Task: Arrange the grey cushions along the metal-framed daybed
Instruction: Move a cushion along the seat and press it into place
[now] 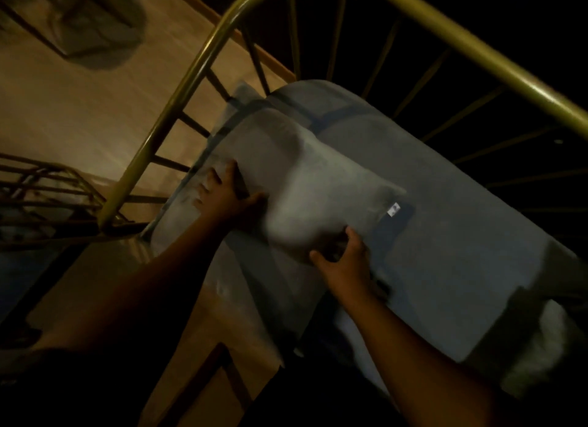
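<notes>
Both hands grip one grey cushion (321, 188) from opposite ends: my left hand (227, 194) clamps its far-left edge, fingers spread over the top and thumb along the side, while my right hand (342, 258) cups the near corner, fingers curled under the fabric. It sits blurred on the grey seat pad (445, 251) of the daybed. A small white tag (394, 209) shows at its right corner. Beyond curves the brass-coloured metal frame (197, 67), with wooden floor (79, 108) past it.
</notes>
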Demonstrator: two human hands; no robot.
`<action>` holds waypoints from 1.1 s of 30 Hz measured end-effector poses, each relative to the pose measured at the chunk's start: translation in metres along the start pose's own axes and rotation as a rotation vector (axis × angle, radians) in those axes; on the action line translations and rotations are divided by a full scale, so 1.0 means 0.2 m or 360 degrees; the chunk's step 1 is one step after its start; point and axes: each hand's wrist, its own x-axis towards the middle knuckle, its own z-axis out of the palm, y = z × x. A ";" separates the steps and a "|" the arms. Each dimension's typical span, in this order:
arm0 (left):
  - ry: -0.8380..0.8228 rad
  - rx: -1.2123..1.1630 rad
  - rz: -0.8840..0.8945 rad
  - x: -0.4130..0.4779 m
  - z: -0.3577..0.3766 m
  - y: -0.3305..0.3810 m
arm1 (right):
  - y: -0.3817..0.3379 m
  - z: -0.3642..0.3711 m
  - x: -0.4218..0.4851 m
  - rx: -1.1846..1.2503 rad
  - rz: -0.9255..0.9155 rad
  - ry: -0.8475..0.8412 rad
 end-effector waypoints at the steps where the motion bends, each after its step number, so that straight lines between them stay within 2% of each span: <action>1: 0.0028 0.0019 0.0088 -0.05 0.00 0.04 | 0.01 -0.06 -0.03 0.0005 -0.0038 0.0019; 4: -0.0027 -0.0162 0.0409 -0.22 0.04 0.15 | 0.04 -0.27 -0.12 0.0018 -0.0126 0.0110; 6: -0.0181 -0.0441 0.0495 -0.42 0.08 0.29 | 0.07 -0.41 -0.18 0.0088 -0.0125 0.0209; 9: -0.0220 -0.0649 0.0759 -0.68 0.16 0.48 | 0.08 -0.58 -0.28 0.0195 -0.0142 0.0325; 14: -0.0465 -0.0464 0.1214 -1.14 0.22 0.81 | 0.15 -0.96 -0.59 0.0230 -0.0228 0.0551; 19: -0.0510 -0.0439 0.1585 -1.62 0.33 1.00 | 0.33 -1.36 -0.97 0.0281 -0.0337 0.0876; 26: -0.0769 -0.0378 0.1936 -2.25 0.64 1.30 | 0.79 -1.87 -1.46 0.0321 -0.0368 0.1256; 30: -0.0757 -0.0437 0.2044 -2.49 0.89 1.43 | 1.13 -2.10 -1.59 0.0453 -0.0292 0.1435; 31: -0.0763 -0.0454 0.2012 -2.52 0.96 1.46 | 1.21 -2.15 -1.60 0.0502 -0.0269 0.1469; 33: -0.0801 -0.0550 0.1776 -2.57 1.10 1.53 | 1.37 -2.27 -1.62 0.0545 -0.0220 0.1528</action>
